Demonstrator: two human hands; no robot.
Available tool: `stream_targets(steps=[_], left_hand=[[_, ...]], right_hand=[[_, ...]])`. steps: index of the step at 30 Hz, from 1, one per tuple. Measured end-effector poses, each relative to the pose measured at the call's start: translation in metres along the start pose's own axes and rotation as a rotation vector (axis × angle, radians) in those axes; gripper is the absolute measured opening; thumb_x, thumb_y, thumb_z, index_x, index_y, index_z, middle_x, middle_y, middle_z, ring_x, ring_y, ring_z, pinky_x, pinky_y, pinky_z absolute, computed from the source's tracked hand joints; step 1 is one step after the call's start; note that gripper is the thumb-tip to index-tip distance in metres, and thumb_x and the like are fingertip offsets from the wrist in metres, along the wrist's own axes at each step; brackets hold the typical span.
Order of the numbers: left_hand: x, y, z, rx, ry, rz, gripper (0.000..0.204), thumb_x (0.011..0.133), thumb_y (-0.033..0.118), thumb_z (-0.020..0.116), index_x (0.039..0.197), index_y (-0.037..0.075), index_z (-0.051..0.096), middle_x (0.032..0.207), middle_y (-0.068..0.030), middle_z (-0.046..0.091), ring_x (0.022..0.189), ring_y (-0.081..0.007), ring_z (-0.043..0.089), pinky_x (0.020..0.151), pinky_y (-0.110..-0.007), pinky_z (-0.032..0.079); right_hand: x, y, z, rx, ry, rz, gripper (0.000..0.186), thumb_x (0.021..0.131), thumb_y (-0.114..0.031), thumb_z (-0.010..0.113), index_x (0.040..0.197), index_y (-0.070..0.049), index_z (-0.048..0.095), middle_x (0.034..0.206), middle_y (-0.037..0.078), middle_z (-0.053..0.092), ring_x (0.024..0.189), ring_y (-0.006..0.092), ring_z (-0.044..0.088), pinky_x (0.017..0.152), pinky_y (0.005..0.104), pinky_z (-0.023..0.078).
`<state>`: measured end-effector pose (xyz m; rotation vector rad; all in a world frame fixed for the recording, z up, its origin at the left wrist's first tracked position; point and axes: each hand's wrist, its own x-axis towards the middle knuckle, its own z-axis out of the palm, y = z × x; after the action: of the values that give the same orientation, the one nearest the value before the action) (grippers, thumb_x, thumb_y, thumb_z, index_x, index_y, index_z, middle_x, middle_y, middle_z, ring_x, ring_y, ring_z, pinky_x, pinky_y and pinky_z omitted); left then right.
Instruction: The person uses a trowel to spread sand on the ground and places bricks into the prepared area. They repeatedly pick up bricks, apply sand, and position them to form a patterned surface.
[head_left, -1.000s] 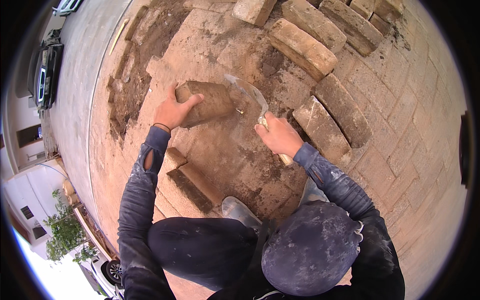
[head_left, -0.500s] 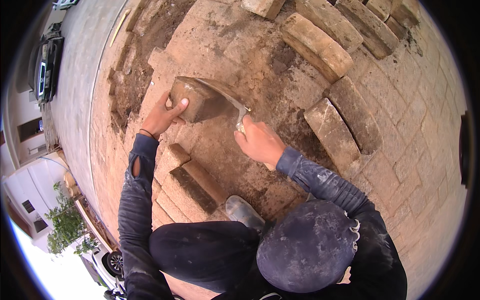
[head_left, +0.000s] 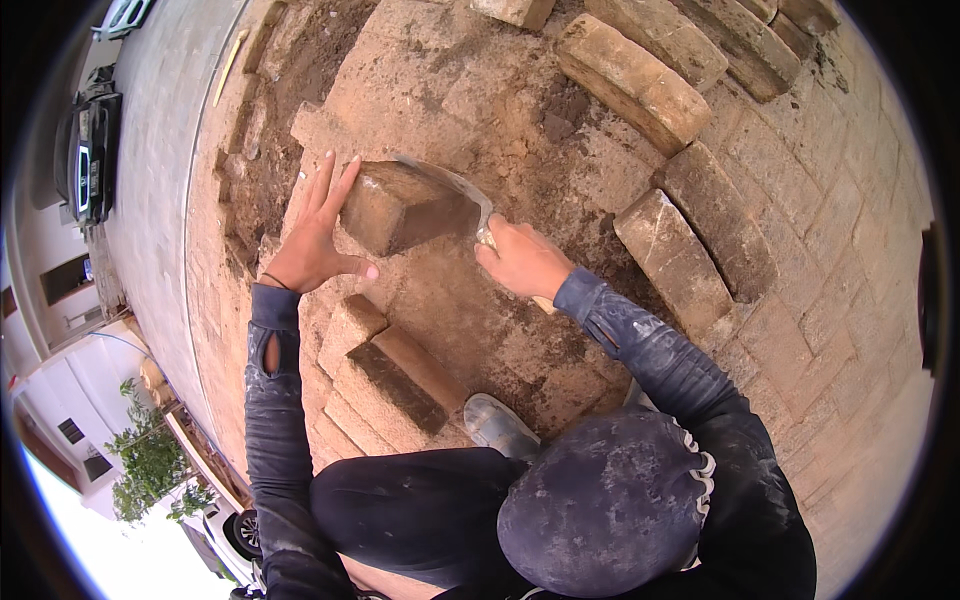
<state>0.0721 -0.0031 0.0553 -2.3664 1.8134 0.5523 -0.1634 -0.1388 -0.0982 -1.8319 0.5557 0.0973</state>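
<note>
My left hand (head_left: 315, 235) is open beside a dirt-covered paving block (head_left: 375, 215), its fingers spread and the thumb pointing toward the block's near side. Whether any finger still touches the block I cannot tell. In my right hand (head_left: 525, 262) is the handle of a trowel (head_left: 455, 182) with a thin metal blade and a bent neck. The blade lies along the block's far upper edge; part of the handle shows below my fist.
Two joined blocks (head_left: 405, 375) lie near my shoe (head_left: 498, 425). More loose blocks (head_left: 672, 255) are on the right, with a row of blocks (head_left: 635, 85) behind. Loose soil (head_left: 262, 150) fills a trench at left. Parked cars (head_left: 95, 150) stand beyond the paved road.
My left hand has let go of the block and opened, fingers now spread at its left side. My right hand stays at the block's right with the trowel, its blade still along the far edge.
</note>
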Motion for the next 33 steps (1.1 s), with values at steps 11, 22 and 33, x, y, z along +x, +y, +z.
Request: stream_targets(steps=[11,22,33], left_hand=[[0.001,0.021,0.028,0.254,0.297,-0.005,0.09,0.059,0.052,0.089,0.126,0.004,0.051,0.115,-0.0137,0.056,0.118,-0.0329,0.053,0.115,-0.052,0.031],[-0.024,0.058,0.06,0.304,0.404,-0.207,0.092,0.061,0.067,0.082,0.115,-0.003,0.056,0.101,-0.0135,0.053,0.098,-0.0306,0.053,0.087,-0.042,0.037],[-0.009,0.033,0.059,0.218,0.419,-0.245,0.094,0.062,0.068,0.081,0.116,-0.005,0.059,0.103,-0.0157,0.055,0.102,-0.0347,0.055,0.091,-0.046,0.041]], right_hand=[[-0.058,-0.008,0.024,0.188,0.217,0.023,0.039,0.098,-0.03,0.057,0.107,0.008,0.051,0.067,0.026,0.063,0.064,0.045,0.065,0.06,0.0527,0.049],[-0.097,-0.018,0.053,0.307,0.297,-0.249,0.03,0.098,-0.025,0.062,0.095,0.002,0.048,0.057,0.02,0.055,0.051,0.0402,0.057,0.05,0.0484,0.041],[-0.088,-0.015,0.061,0.21,0.247,-0.217,0.037,0.098,-0.027,0.061,0.111,0.007,0.052,0.056,0.017,0.056,0.047,0.035,0.058,0.047,0.046,0.043]])
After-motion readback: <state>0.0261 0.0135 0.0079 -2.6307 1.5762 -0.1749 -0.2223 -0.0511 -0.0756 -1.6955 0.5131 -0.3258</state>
